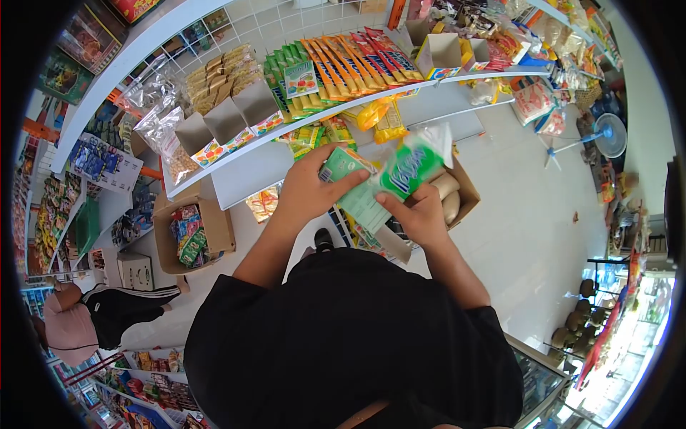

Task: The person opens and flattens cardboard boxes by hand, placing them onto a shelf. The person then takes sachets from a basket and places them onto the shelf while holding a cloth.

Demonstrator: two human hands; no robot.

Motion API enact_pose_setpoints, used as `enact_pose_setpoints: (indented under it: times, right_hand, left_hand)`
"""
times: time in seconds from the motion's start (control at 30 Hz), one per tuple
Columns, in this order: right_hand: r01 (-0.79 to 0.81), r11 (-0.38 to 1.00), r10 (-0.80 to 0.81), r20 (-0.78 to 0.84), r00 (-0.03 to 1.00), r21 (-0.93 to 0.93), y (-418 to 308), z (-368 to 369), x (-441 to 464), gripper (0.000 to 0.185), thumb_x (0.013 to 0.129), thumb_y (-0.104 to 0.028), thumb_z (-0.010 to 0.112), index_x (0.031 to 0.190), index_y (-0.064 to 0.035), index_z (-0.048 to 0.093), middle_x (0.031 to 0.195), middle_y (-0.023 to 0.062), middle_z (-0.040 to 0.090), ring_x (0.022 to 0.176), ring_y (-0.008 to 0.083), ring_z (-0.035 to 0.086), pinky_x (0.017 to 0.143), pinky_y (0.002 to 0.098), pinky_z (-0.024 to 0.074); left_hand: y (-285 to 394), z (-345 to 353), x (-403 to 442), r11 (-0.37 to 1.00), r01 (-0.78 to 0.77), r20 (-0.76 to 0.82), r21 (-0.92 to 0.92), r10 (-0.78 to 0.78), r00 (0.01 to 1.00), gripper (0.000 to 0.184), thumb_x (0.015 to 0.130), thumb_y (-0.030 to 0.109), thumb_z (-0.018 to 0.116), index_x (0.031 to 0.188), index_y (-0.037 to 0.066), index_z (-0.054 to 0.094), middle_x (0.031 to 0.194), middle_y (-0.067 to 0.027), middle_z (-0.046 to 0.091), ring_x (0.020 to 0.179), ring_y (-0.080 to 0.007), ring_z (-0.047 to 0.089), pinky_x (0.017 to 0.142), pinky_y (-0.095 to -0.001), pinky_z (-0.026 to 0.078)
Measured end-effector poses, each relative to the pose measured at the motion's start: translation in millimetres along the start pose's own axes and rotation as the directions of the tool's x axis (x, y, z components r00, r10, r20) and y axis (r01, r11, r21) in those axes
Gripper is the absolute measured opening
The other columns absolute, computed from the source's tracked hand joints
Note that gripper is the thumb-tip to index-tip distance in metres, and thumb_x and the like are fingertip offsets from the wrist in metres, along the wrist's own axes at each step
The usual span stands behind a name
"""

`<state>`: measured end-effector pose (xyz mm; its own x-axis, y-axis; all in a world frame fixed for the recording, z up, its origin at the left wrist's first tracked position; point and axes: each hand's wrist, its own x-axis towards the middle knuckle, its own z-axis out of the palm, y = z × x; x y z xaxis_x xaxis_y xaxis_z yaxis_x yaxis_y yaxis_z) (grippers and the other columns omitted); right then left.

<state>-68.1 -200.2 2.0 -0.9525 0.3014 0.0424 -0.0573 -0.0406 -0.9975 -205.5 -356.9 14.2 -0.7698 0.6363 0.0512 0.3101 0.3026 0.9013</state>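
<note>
"With the middle of the view as the dial's hub, what are you seeing leftward?"

"Someone in pink (70, 323) is showing at eight o'clock; a carton (220, 232) is holding sachets (189, 236) at nine. The left hand (311, 187), toward ten, is grasping the pale green pack (361, 205) near the hub."

"And the right hand (421, 216)?"

"Toward three, it's gripping the bright green pack (411, 169), which is slanting toward two."

"Beyond?"

"A fan (609, 136) is standing between two and three."

Light's pouring in lower right, blowing out that edge. Fisheye's bowing the shelf (146, 39); corners are going black. Green packet (413, 170) is smearing, floor (514, 243) is catching glare.
</note>
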Motion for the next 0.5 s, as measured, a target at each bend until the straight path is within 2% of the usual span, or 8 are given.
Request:
enact_pose_setpoints:
  times: [0.07, 0.13, 0.17, 0.2, 0.27, 0.3, 0.37, 0.5]
  right_hand:
    - [-0.005, 0.993, 0.007, -0.014, 1.0, 0.118, 9, -1, 2, 0.038, 0.085, -0.009, 0.074, 0.119, 0.0013, 0.058, 0.103, 0.0063, 0.067, 0.089, 0.01, 0.061, 0.079, 0.0268, 0.0497]
    - [0.046, 0.996, -0.04, -0.086, 0.996, 0.077, 14, -4, 5, 0.055, 0.086, -0.006, 0.07, 0.134, 0.0014, 0.042, 0.107, 0.0083, 0.064, 0.099, 0.0139, 0.061, 0.091, 0.0297, 0.0483]
    - [0.096, 0.993, -0.105, -0.141, 0.984, -0.069, 10, -4, 4, 0.064, 0.085, -0.006, 0.071, 0.138, -0.0004, 0.036, 0.106, 0.0099, 0.063, 0.098, 0.0165, 0.062, 0.092, 0.0316, 0.0475]
    - [0.095, 0.993, -0.104, -0.139, 0.985, -0.07, 5, -3, 2, 0.064, 0.085, -0.006, 0.071, 0.138, -0.0004, 0.036, 0.106, 0.0099, 0.063, 0.098, 0.0165, 0.062, 0.092, 0.0316, 0.0475]
    - [0.076, 0.937, -0.151, -0.2, 0.968, -0.342, -6, -2, -2, 0.059, 0.083, -0.006, 0.073, 0.133, -0.0008, 0.044, 0.108, 0.0122, 0.063, 0.098, 0.0168, 0.062, 0.09, 0.0314, 0.0483]
    - [0.075, 0.937, -0.15, -0.199, 0.969, -0.341, -13, -1, -1, 0.059, 0.083, -0.006, 0.073, 0.133, -0.0008, 0.044, 0.108, 0.0122, 0.063, 0.098, 0.0168, 0.062, 0.09, 0.0314, 0.0483]
    - [0.108, 0.88, -0.127, -0.008, 0.992, -0.462, -24, 3, 0, 0.053, 0.08, -0.005, 0.075, 0.127, -0.0006, 0.052, 0.103, 0.012, 0.066, 0.098, 0.0149, 0.062, 0.086, 0.03, 0.0493]
    - [0.056, 0.927, -0.062, -0.002, 0.998, -0.37, -11, 2, 1, 0.046, 0.08, -0.001, 0.075, 0.122, 0.001, 0.056, 0.103, 0.0106, 0.067, 0.099, 0.0141, 0.063, 0.086, 0.0282, 0.0498]
  left_hand:
    - [-6, -1, 1, 0.994, 0.044, -0.038, -0.102, -0.048, 0.998, 0.053, 0.079, 0.033, 0.079, 0.117, -0.001, 0.062, 0.099, -0.0121, 0.07, 0.091, -0.0161, 0.066, 0.082, -0.03, 0.05]
    - [-14, -3, 3, 0.996, 0.015, -0.072, -0.091, -0.021, 0.997, 0.052, 0.08, 0.033, 0.079, 0.114, -0.001, 0.062, 0.098, -0.0121, 0.07, 0.089, -0.016, 0.066, 0.079, -0.0301, 0.051]
    - [-16, -4, 3, 0.997, -0.012, -0.102, -0.08, 0.004, 0.995, 0.05, 0.08, 0.034, 0.078, 0.112, -0.002, 0.063, 0.096, -0.012, 0.07, 0.086, -0.0159, 0.066, 0.077, -0.0302, 0.051]
    - [-16, -5, 3, 0.997, -0.011, -0.104, -0.081, 0.003, 0.995, 0.05, 0.08, 0.034, 0.078, 0.112, -0.002, 0.063, 0.096, -0.012, 0.07, 0.086, -0.0159, 0.066, 0.077, -0.0302, 0.051]
    - [-15, -6, 2, 0.997, 0.063, -0.082, -0.049, -0.067, 0.994, 0.064, 0.076, 0.045, 0.078, 0.119, 0.001, 0.062, 0.101, -0.0166, 0.068, 0.092, -0.0269, 0.068, 0.081, -0.0347, 0.052]
    - [-16, -4, 1, 0.997, 0.065, -0.082, -0.049, -0.068, 0.994, 0.064, 0.076, 0.045, 0.078, 0.119, 0.001, 0.062, 0.101, -0.0166, 0.068, 0.092, -0.0269, 0.068, 0.081, -0.0347, 0.052]
    - [-15, 0, 1, 0.999, 0.009, -0.141, 0.051, -0.002, 0.99, 0.051, 0.08, 0.035, 0.079, 0.113, -0.001, 0.063, 0.096, -0.0133, 0.07, 0.085, -0.0182, 0.067, 0.076, -0.0313, 0.052]
    - [-7, -2, -1, 0.991, 0.061, -0.151, 0.121, -0.042, 0.988, 0.069, 0.073, 0.047, 0.079, 0.121, 0.001, 0.061, 0.108, -0.0194, 0.066, 0.097, -0.0307, 0.066, 0.083, -0.0366, 0.052]
